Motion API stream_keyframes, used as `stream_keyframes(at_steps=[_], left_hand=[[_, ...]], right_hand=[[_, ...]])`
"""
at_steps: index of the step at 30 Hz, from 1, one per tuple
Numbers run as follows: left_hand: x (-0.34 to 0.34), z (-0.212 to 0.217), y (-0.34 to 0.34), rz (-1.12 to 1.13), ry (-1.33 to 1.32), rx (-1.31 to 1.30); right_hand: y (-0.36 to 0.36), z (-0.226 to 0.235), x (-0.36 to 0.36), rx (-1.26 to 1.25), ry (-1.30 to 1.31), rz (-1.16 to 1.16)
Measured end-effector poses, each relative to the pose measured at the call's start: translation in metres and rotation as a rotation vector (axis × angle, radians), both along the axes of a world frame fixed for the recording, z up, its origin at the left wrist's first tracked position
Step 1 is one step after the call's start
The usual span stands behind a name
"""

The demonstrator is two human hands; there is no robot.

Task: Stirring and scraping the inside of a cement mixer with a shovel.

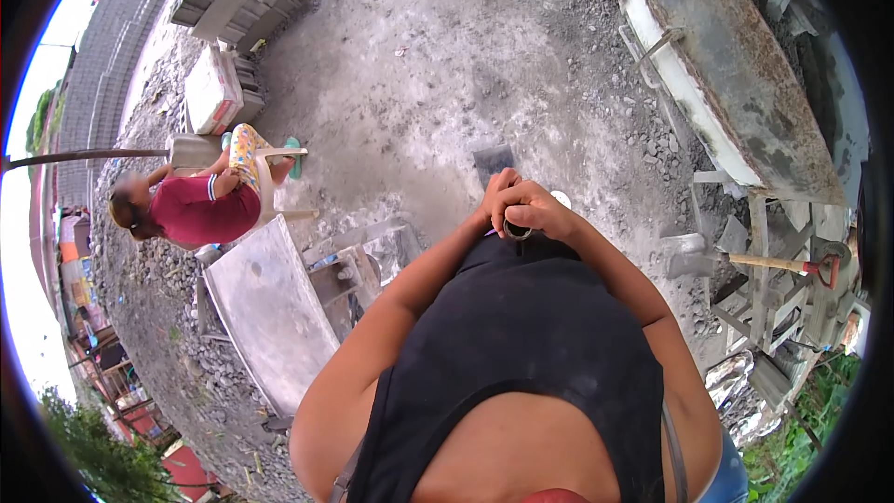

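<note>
Both my hands are closed in front of my dark top, one against the other. My left hand [494, 190] and my right hand [540, 209] wrap round the upper end of what looks like a shovel. Its round, dark, hollow handle end [518, 230] shows just under my right thumb. Beyond my knuckles lies its flat, dark grey, square-edged blade [494, 161], low against the dusty ground. My hands hide the shaft between. Something small, pale and round [561, 197] peeks out beside my right hand.
At left, a person in a maroon shirt [205, 209] sits on a pale chair, near a grey board [270, 298]. Stacked blocks [244, 0] stand far left. On the right are a long rusty metal trough [736, 65] and a second shovel with a wooden handle [768, 263].
</note>
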State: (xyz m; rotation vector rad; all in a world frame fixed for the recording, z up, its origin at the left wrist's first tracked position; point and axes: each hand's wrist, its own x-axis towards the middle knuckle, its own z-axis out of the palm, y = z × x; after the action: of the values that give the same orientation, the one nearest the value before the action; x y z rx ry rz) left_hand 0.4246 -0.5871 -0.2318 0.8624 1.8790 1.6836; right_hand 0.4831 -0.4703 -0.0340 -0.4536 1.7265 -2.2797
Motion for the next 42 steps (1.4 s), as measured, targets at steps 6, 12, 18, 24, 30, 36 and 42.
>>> stream_keyframes(at_steps=[6,12,18,24,30,36,42], left_hand=[[-0.002,-0.001,0.004,-0.023,0.037,0.005],[-0.007,-0.002,0.012,-0.051,0.081,0.032],[-0.011,-0.010,0.020,-0.062,0.147,0.047],[-0.014,-0.019,0.022,-0.041,0.266,-0.028],[-0.018,-0.003,0.017,-0.097,0.150,-0.010],[-0.017,0.007,0.006,-0.080,0.044,-0.023],[-0.018,0.016,0.003,-0.064,-0.022,-0.041]], right_hand=[[0.003,-0.002,0.001,-0.031,-0.047,0.014],[0.010,-0.001,0.003,-0.050,-0.060,-0.040],[0.015,-0.002,0.005,-0.083,-0.039,-0.111],[0.016,0.007,0.003,-0.123,-0.132,-0.091],[0.010,0.007,-0.005,-0.091,-0.111,-0.065],[0.001,0.007,-0.013,-0.061,-0.068,-0.029],[-0.001,0.001,-0.015,-0.053,-0.041,-0.017]])
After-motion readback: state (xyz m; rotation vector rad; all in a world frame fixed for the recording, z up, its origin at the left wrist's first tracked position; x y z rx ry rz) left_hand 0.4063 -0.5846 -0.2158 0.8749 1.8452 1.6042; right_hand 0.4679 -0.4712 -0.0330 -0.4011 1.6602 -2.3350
